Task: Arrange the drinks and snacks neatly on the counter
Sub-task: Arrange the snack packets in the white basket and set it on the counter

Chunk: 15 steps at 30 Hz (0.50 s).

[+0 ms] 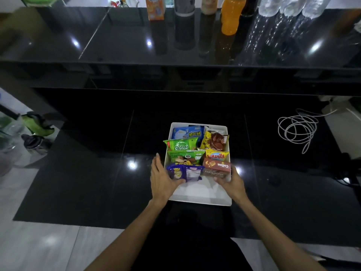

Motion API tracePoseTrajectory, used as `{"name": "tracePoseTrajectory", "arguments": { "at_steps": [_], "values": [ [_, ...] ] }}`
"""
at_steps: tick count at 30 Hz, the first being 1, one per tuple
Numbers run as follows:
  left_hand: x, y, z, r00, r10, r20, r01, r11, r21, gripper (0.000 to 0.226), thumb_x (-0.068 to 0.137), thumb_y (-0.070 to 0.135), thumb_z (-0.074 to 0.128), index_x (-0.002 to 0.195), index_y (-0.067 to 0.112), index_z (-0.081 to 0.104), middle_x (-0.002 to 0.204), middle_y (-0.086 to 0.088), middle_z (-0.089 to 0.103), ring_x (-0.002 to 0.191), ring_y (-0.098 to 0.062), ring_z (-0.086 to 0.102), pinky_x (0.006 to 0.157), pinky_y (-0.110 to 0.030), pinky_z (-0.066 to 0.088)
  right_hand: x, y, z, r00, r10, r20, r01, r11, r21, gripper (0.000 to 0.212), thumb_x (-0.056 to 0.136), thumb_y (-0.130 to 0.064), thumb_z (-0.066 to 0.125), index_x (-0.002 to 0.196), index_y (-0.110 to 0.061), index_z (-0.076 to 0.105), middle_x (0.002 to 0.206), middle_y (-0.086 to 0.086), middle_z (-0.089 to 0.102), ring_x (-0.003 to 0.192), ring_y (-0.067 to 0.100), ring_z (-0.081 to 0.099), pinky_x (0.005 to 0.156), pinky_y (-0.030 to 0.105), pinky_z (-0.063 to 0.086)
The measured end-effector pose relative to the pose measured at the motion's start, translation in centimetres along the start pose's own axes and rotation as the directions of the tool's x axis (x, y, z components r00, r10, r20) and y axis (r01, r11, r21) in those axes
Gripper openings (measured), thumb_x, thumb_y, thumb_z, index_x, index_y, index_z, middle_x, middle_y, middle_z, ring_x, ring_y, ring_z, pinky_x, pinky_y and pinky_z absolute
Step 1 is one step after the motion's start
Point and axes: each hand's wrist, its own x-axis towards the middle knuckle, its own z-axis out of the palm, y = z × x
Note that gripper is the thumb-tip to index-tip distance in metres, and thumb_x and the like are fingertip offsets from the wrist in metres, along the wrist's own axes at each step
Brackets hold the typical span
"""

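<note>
White tray (pixel 199 200) edges hide under left hand (pixel 162 179) gripping purple packet (pixel 184 173), right hand (pixel 232 182) gripping brown box (pixel 216 168).

1. Left hand (pixel 163 178): extended forward, palm turned inward, fingers together and nearly straight, thumb curled across toward the right.
2. Right hand (pixel 233 182): extended forward, fingers curled inward in a loose grasp, back of hand facing up.
3. Both forearms: bare, entering from the lower edge, converging toward the centre.
4. Hands level, set apart, palms facing each other.
</note>
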Motion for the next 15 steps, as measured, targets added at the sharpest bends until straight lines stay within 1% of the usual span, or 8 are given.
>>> {"name": "tracePoseTrajectory", "arguments": {
  "at_steps": [2,4,6,7,9,11,13,15],
  "values": [
    [0.4,-0.1,-0.1,0.992,-0.099,0.072,0.111,0.974,-0.199,0.148,0.048,0.044,0.097,0.155,0.028,-0.005,0.156,-0.013,0.034,0.139,-0.033,0.041,0.109,-0.055,0.037,0.4,0.0,-0.1,0.999,-0.002,0.047,0.001,1.000,0.018,0.074,0.075,-0.033,0.084,0.138,-0.028,0.045,0.112,-0.016,0.062,0.106,0.011,0.057,0.079,0.024,0.044],
    [0.8,-0.2,-0.3,0.985,-0.121,0.120,0.148,0.959,-0.243,0.146,0.049,0.038,0.097,0.155,0.029,-0.002,0.146,-0.011,0.050,0.132,-0.030,0.050,0.109,-0.057,0.039,0.8,-0.2,-0.3,0.997,0.005,0.072,-0.008,0.999,0.033,0.073,0.076,-0.032,0.083,0.139,-0.027,0.046,0.113,-0.014,0.063,0.108,0.012,0.059,0.083,0.026,0.045],
    [1.2,-0.5,-0.3,0.980,-0.094,0.175,0.143,0.946,-0.291,0.140,0.052,0.030,0.098,0.156,0.021,0.004,0.133,-0.005,0.062,0.123,-0.022,0.059,0.109,-0.053,0.041,1.2,-0.3,-0.5,0.995,0.012,0.096,-0.017,0.999,0.052,0.075,0.076,-0.030,0.084,0.140,-0.026,0.046,0.115,-0.012,0.065,0.109,0.010,0.059,0.086,0.025,0.047],
    [1.4,-0.6,-0.3,0.977,-0.071,0.203,0.136,0.935,-0.329,0.136,0.054,0.024,0.097,0.156,0.017,0.008,0.123,0.003,0.066,0.115,-0.013,0.064,0.107,-0.047,0.045,1.3,-0.4,-0.6,0.994,0.011,0.107,-0.018,0.998,0.063,0.076,0.076,-0.029,0.084,0.141,-0.026,0.045,0.117,-0.012,0.065,0.109,0.008,0.060,0.088,0.026,0.048],
    [1.9,-0.9,-0.5,0.970,-0.025,0.241,0.118,0.916,-0.382,0.126,0.058,0.015,0.096,0.155,0.013,0.015,0.107,0.020,0.066,0.096,0.006,0.067,0.095,-0.025,0.053,1.6,-0.5,-0.7,0.992,0.008,0.125,-0.019,0.996,0.086,0.078,0.074,-0.027,0.085,0.141,-0.027,0.045,0.117,-0.013,0.066,0.110,0.005,0.060,0.089,0.024,0.047],
    [2.3,-1.1,-0.8,0.964,0.009,0.264,0.107,0.900,-0.422,0.120,0.059,0.013,0.095,0.153,0.013,0.021,0.105,0.024,0.064,0.091,0.012,0.066,0.079,-0.006,0.050,1.8,-0.6,-0.7,0.991,0.007,0.137,-0.022,0.993,0.112,0.080,0.072,-0.025,0.087,0.140,-0.026,0.045,0.118,-0.013,0.066,0.111,0.003,0.060,0.087,0.021,0.047],
    [2.7,-1.3,-0.9,0.955,0.016,0.296,0.126,0.883,-0.453,0.116,0.059,0.012,0.095,0.152,0.016,0.026,0.110,0.019,0.066,0.095,0.008,0.067,0.079,-0.008,0.051,1.8,-0.5,-0.6,0.989,0.022,0.148,-0.044,0.988,0.147,0.082,0.070,-0.024,0.088,0.140,-0.027,0.045,0.120,-0.010,0.066,0.111,0.004,0.062,0.089,0.025,0.050],
    [2.9,-1.6,-0.6,0.943,0.001,0.334,0.167,0.864,-0.474,0.109,0.060,0.010,0.094,0.149,0.017,0.033,0.114,0.009,0.069,0.101,-0.003,0.069,0.091,-0.025,0.055,1.7,-0.4,-0.2,0.987,0.030,0.157,-0.057,0.984,0.171,0.082,0.070,-0.021,0.088,0.139,-0.028,0.044,0.121,-0.008,0.067,0.111,0.007,0.063,0.091,0.030,0.052]
  ]
}}
